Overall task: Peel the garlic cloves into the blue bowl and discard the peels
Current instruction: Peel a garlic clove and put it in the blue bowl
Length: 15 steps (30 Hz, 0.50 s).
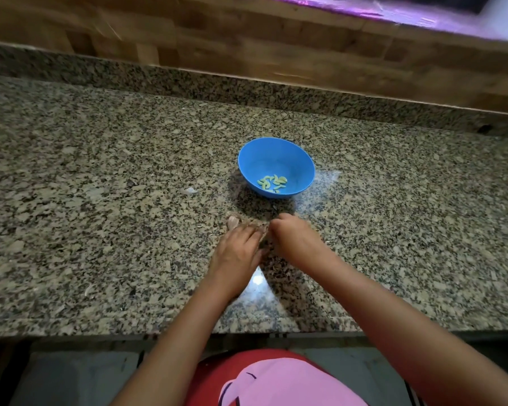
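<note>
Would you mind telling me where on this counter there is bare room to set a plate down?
The granite counter right of the blue bowl is bare, as is the strip behind it. It is crowded before the bowl: left hand and right hand meet beside a garlic piece, and peel scraps lie leftward.

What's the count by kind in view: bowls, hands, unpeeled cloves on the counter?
blue bowl: 1
hands: 2 (left hand, right hand)
unpeeled clove, beside the left hand: 1
total: 4
The peeled cloves in the bowl are too clustered to count.
</note>
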Tool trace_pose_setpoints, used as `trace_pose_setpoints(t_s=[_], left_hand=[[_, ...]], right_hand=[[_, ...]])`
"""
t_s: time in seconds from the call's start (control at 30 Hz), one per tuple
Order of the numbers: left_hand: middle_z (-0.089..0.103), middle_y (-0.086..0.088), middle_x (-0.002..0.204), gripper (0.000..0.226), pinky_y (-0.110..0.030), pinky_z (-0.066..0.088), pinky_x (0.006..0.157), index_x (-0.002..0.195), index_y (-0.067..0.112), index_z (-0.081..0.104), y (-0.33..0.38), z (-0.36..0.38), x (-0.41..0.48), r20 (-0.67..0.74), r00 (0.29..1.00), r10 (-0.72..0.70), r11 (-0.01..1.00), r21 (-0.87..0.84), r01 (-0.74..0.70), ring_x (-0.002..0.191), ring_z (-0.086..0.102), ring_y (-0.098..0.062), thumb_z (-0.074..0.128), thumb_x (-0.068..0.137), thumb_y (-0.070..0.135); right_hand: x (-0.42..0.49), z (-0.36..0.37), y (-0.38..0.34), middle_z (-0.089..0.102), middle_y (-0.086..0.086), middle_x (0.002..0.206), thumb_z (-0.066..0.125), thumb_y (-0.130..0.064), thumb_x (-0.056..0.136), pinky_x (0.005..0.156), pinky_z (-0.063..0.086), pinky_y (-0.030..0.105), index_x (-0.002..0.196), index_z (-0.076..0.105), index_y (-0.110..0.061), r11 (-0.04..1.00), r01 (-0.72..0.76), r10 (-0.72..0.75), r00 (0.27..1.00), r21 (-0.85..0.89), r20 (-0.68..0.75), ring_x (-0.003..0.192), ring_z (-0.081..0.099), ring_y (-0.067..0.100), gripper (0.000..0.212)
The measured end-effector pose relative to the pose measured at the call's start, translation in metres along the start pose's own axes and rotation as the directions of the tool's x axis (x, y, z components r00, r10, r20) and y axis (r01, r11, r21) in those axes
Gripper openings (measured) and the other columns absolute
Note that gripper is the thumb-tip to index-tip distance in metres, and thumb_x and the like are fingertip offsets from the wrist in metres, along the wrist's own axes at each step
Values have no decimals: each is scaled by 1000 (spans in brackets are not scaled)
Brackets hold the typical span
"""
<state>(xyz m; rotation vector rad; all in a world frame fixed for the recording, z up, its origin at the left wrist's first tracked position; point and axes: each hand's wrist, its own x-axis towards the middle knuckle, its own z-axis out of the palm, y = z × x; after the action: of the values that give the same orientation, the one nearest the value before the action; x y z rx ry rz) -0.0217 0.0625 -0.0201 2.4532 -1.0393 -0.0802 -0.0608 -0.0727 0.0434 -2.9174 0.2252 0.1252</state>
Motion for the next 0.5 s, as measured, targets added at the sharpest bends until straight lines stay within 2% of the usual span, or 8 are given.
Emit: trace_pose_setpoints(t_s=[0.07, 0.13, 0.27, 0.3, 0.33, 0.4, 0.43, 0.5], left_hand=[[28, 1, 153, 50, -29, 2, 116, 147, 18, 29, -2, 3, -2, 1, 1000, 6, 999, 44, -6, 144, 14, -16, 32, 101, 37], [25, 2, 155, 49, -27, -4, 115, 147, 18, 26, -4, 6, -2, -9, 1000, 16, 998, 57, -15, 145, 10, -15, 30, 102, 35], [29, -2, 153, 47, -24, -7, 111, 147, 13, 28, -5, 12, -4, -79, 996, 49, 999, 6, -49, 145, 14, -16, 34, 101, 24], [31, -3, 152, 46, -24, -5, 112, 146, 12, 30, -6, 13, -5, -93, 994, 49, 999, -17, -51, 144, 17, -17, 35, 101, 22], [34, -4, 151, 46, -25, -3, 113, 145, 10, 32, -6, 14, -6, -111, 992, 54, 998, -35, -59, 144, 19, -18, 36, 100, 20], [39, -7, 147, 45, -27, 2, 114, 142, 7, 37, -8, 17, -6, -141, 988, 59, 996, -57, -68, 142, 25, -19, 40, 99, 17], [44, -8, 144, 43, -28, 6, 114, 140, 6, 41, -9, 18, -5, -140, 988, 69, 996, -53, -77, 140, 30, -21, 42, 98, 16], [57, -11, 132, 38, -34, 18, 110, 128, 4, 55, -8, 16, -3, -122, 989, 84, 995, -35, -89, 131, 45, -25, 43, 95, 18]], right_hand=[[2, 1, -5, 56, 14, 103, 50, -10, 91, 78, 44, 35, 104, 59, -1, 984, 100, -87, 992, -148, 93, 97, 54, 29, 19], [4, 2, -7, 56, 14, 108, 46, -8, 91, 83, 45, 36, 111, 56, -1, 960, 163, -139, 983, -228, 121, 103, 52, 29, 23], [5, 9, -4, 54, 15, 111, 42, -3, 90, 84, 46, 40, 115, 53, 2, 918, 226, -183, 971, -326, 156, 103, 50, 31, 27], [6, 12, -5, 56, 17, 105, 47, -1, 87, 79, 50, 41, 109, 56, 4, 902, 267, -237, 963, -338, 128, 97, 52, 33, 24], [5, 12, -5, 59, 18, 93, 56, 2, 80, 66, 53, 41, 97, 61, 5, 889, 301, -291, 953, -345, 81, 85, 56, 34, 19], [6, 18, -3, 58, 15, 69, 66, 3, 61, 41, 48, 32, 74, 63, 4, 881, 334, -361, 932, -336, -21, 59, 57, 31, 13], [6, 24, 0, 58, 14, 66, 65, 2, 58, 39, 46, 30, 72, 64, 3, 876, 343, -387, 919, -339, -70, 56, 57, 31, 14], [1, 34, 3, 58, 17, 73, 63, 6, 66, 50, 49, 33, 79, 63, 4, 950, 258, -279, 954, -174, -112, 65, 57, 33, 13]])
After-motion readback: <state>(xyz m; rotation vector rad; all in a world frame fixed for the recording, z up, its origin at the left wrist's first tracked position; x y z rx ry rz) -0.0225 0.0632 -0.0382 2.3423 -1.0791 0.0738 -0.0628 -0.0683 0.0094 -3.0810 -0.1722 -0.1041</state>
